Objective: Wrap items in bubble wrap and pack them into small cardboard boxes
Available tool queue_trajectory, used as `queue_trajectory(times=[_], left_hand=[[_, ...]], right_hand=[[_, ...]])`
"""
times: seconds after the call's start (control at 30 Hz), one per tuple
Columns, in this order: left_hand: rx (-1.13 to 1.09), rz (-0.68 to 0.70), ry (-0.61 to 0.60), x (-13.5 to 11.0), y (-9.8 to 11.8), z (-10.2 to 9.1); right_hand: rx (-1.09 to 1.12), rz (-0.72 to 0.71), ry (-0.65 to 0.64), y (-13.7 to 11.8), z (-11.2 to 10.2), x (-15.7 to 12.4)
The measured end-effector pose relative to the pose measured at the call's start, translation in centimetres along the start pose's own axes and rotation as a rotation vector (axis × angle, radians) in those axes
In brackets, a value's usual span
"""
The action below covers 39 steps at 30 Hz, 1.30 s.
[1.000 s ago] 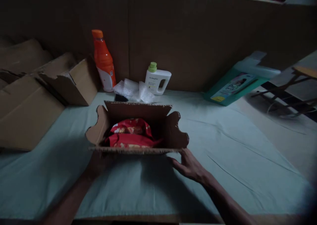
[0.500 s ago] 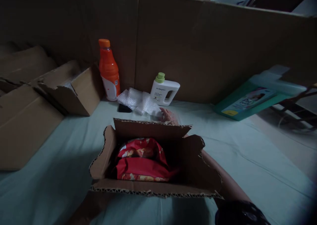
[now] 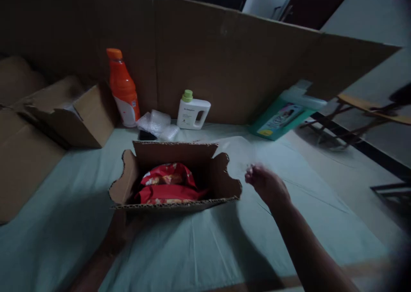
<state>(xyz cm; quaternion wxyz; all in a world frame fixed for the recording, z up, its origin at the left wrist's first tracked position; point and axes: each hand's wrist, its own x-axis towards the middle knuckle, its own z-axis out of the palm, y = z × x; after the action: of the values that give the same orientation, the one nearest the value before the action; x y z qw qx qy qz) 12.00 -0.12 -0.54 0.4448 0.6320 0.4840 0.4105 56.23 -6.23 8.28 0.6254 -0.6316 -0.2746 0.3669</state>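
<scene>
In front of me is an open cardboard box [image 3: 173, 151] with its top flaps up. A red printed plastic packet [image 3: 170, 192] lies inside it. My left hand [image 3: 125, 228] is at the box's lower front left corner and grips it; its fingers are mostly hidden in shadow. To the right of the box, my right hand [image 3: 265, 183] is closed, fingertips pinched together. A blurred, see-through sheet of bubble wrap [image 3: 236, 148] trails from those fingertips toward the back of the box.
More bubble wrap [image 3: 159, 124] lies over a dark flat object [image 3: 147, 135]. An orange bottle [image 3: 124, 88], a white jug with a green cap [image 3: 193, 113] and a tilted green jug [image 3: 282, 114] stand along a cardboard wall [image 3: 231, 69]. Other cardboard boxes [image 3: 83, 116] are at left.
My right hand has come from behind the box to its right side, drawing a piece of bubble wrap off the pile. My left hand stays at the box. The view has shifted right.
</scene>
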Motion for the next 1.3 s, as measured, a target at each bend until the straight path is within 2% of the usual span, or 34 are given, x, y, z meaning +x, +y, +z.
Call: queue_trajectory(times=[0.07, 0.13, 0.2, 0.23, 0.3, 0.37, 0.43, 0.57, 0.67, 0.8, 0.97, 1.07, 1.13, 1.23, 1.3], left_hand=[[-0.039, -0.002, -0.01, -0.2, 0.7, 0.1], [-0.072, -0.021, -0.008, -0.1, 1.1, 0.2], [-0.097, -0.051, 0.005, 0.0, 1.4, 0.2], [-0.106, -0.066, 0.007, 0.0, 1.4, 0.2], [-0.111, -0.079, -0.007, 0.3, 1.3, 0.0], [-0.1, -0.071, -0.009, 0.5, 1.3, -0.1], [-0.09, -0.056, 0.0, 0.7, 1.3, -0.2], [-0.091, -0.026, 0.015, 0.5, 1.4, 0.0], [-0.076, -0.014, 0.02, 0.1, 1.7, -0.2], [-0.04, 0.005, 0.052, 1.5, 2.8, -0.6], [-0.06, 0.074, 0.059, 7.8, 3.7, 0.2], [-0.066, 0.083, 0.04, 10.4, 3.5, 1.3], [-0.041, 0.088, 0.019, 10.5, 3.1, 1.5], [0.045, 0.037, 0.049, 8.1, 2.6, 0.6], [0.123, -0.022, 0.112, 5.5, 2.5, -0.5]], right_hand=[[0.137, 0.243, 0.058, 1.2, -2.7, -4.6], [0.151, 0.437, 0.083, 2.5, -4.5, -9.5], [0.118, 0.589, 0.032, 3.4, -5.2, -13.9], [0.088, 0.64, -0.034, 3.5, -5.2, -15.8], [0.0, 0.654, -0.224, 3.1, -4.8, -18.6], [-0.114, 0.54, -0.407, 2.0, -3.7, -19.6], [-0.208, 0.358, -0.483, 0.9, -1.7, -18.9], [-0.332, -0.05, -0.371, 0.9, 4.4, -14.6], [-0.409, -0.258, -0.381, 2.2, 8.6, -11.7], [-0.429, -0.304, -0.378, 3.4, 11.5, -9.8], [-0.4, -0.34, -0.292, 4.6, 13.6, -7.1], [-0.432, -0.4, -0.285, 4.7, 13.6, -5.8], [-0.566, -0.49, -0.24, 3.8, 12.2, -5.5], [-0.915, -0.611, -0.008, 0.9, 8.3, -4.9], [-1.172, -0.587, 0.098, -1.2, 5.7, -4.0]])
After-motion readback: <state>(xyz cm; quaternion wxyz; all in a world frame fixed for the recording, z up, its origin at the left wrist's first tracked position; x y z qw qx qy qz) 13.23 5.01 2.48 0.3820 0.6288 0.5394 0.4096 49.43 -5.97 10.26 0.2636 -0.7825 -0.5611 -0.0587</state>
